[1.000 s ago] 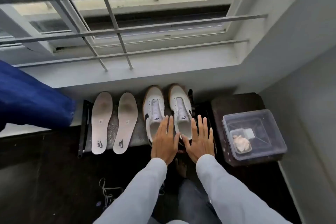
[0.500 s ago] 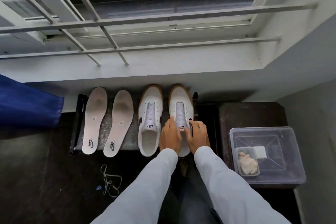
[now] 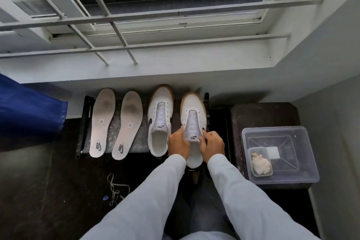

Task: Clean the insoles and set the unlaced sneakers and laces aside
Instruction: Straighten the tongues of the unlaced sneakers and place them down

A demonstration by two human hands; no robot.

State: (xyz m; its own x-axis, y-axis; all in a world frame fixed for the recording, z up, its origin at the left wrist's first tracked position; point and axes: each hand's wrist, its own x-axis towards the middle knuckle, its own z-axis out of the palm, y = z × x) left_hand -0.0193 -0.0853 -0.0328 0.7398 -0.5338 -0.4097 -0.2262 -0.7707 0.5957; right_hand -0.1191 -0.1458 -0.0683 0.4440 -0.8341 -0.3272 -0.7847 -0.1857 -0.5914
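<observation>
Two white unlaced sneakers with tan soles stand side by side on a low dark rack (image 3: 84, 122) under the window. The left sneaker (image 3: 160, 117) stands free. My left hand (image 3: 178, 143) and my right hand (image 3: 212, 145) grip the two sides of the right sneaker (image 3: 192, 111) at its opening, beside the tongue. Two pale, soiled insoles (image 3: 102, 122) (image 3: 129, 124) lie flat on the rack to the left of the sneakers. A white lace (image 3: 115, 189) lies tangled on the dark floor in front of the rack.
A clear plastic box (image 3: 280, 154) on a dark stool (image 3: 263, 115) at the right holds a small tub with a pale cloth (image 3: 260, 163). Blue fabric (image 3: 29, 109) hangs at the left. A barred window (image 3: 136, 17) and white sill run above the rack.
My hands went from lying flat with spread fingers over the sneakers to gripping the sides of the right sneaker. That sneaker has shifted toward me and a little right. The view tilted downward.
</observation>
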